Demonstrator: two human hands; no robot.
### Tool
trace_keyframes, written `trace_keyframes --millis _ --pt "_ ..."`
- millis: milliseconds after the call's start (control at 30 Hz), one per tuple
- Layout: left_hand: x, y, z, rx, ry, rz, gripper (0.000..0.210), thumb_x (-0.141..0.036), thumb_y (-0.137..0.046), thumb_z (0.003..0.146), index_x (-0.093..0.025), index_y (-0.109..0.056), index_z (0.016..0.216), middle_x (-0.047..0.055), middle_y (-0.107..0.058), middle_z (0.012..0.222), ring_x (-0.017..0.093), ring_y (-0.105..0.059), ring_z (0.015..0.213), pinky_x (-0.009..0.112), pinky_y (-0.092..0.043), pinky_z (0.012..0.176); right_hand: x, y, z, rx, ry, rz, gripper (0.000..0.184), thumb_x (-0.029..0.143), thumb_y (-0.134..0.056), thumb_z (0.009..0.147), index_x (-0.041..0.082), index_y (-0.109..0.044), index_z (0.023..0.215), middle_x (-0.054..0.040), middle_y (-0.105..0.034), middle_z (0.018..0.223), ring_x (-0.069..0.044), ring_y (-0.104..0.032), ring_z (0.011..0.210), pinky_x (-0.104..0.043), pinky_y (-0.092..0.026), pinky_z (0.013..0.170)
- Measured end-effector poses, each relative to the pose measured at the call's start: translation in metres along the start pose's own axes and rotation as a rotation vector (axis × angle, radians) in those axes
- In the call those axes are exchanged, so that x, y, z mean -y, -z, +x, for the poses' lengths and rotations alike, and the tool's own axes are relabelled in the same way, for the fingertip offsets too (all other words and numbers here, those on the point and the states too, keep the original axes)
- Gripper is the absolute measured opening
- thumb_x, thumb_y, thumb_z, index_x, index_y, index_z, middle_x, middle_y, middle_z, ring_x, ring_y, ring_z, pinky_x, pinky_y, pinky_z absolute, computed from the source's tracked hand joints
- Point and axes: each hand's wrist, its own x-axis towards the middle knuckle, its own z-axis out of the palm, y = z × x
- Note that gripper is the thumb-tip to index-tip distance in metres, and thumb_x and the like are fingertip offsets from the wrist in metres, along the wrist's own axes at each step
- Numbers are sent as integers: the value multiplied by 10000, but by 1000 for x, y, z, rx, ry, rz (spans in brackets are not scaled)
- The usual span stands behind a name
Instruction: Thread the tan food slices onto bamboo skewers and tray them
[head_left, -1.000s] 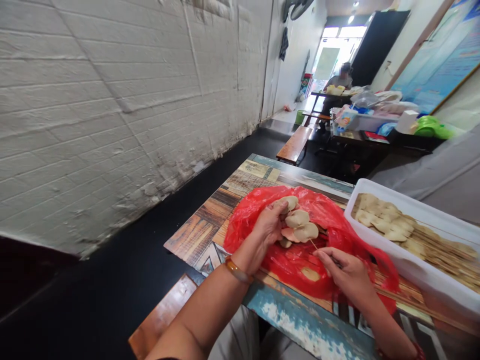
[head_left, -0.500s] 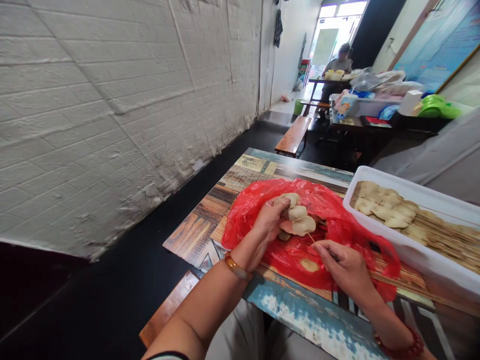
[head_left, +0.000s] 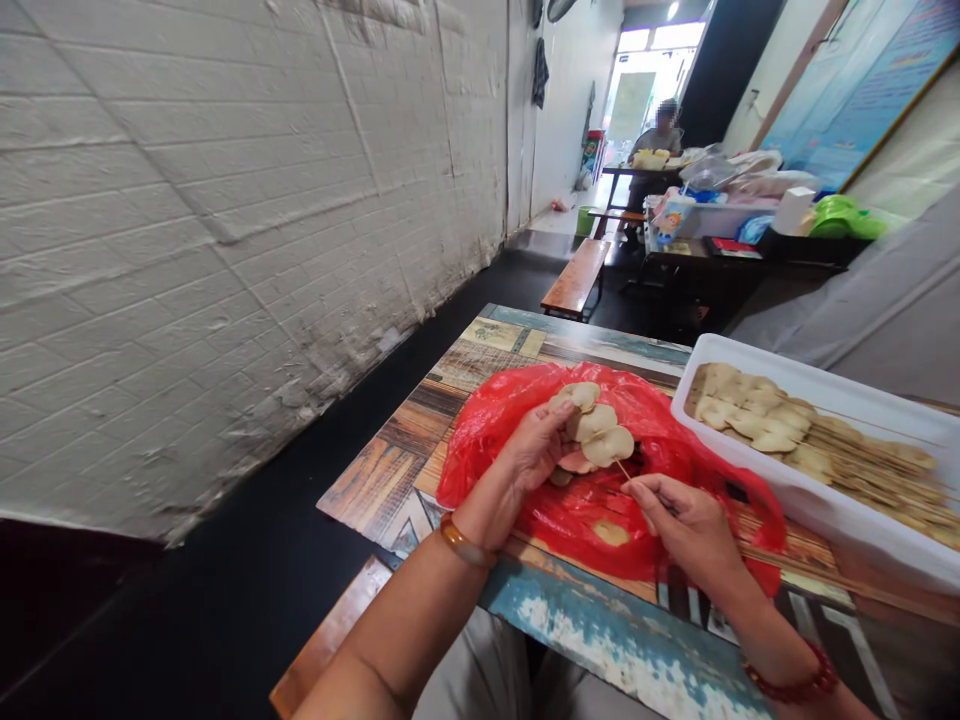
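Over a red plastic bag, my left hand pinches the top one of several thin, pale round slices threaded in a row. They sit on a thin wooden skewer, whose lower end is between the thumb and fingers of my right hand. Another pale slice shows at the near side of the bag. More slices lie inside, partly hidden by my left hand and the red plastic.
To the right, a white plastic tub holds several finished-looking skewers of slices. All this stands on a patterned wooden table. Beyond are a bench, a cluttered table and a seated person. A white brick-pattern wall runs along the left.
The view has shifted slightly. The slices on the skewer now face up more squarely and lie in a neater overlapping row. Both hands keep their hold.
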Motion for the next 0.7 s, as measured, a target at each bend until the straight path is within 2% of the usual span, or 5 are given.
trace_keyframes --millis 167,367,700 --pt "0 -1 0 51 -22 1 275 -322 -696 693 -174 -608 907 59 -635 819 157 -602 655 244 -501 512 0 -1 -1 11 18 19 340 402 -445 859 176 -677 753 6 -605 538 -130 -568 497 -212 -422 484" --pt "1 3 2 20 -8 21 333 -325 -704 677 -175 -592 953 56 -636 811 158 -602 630 253 -509 489 0 -3 -1 13 67 0 330 379 -443 866 187 -677 734 10 -627 552 -135 -600 519 -210 -452 512" --pt "0 1 2 -89 6 -15 192 -247 -683 654 -146 -539 729 10 -591 618 128 -555 522 243 -483 486 -13 -8 -4 -3 226 -47 254 316 -458 884 193 -672 824 -38 -731 802 -180 -687 729 -266 -510 677"
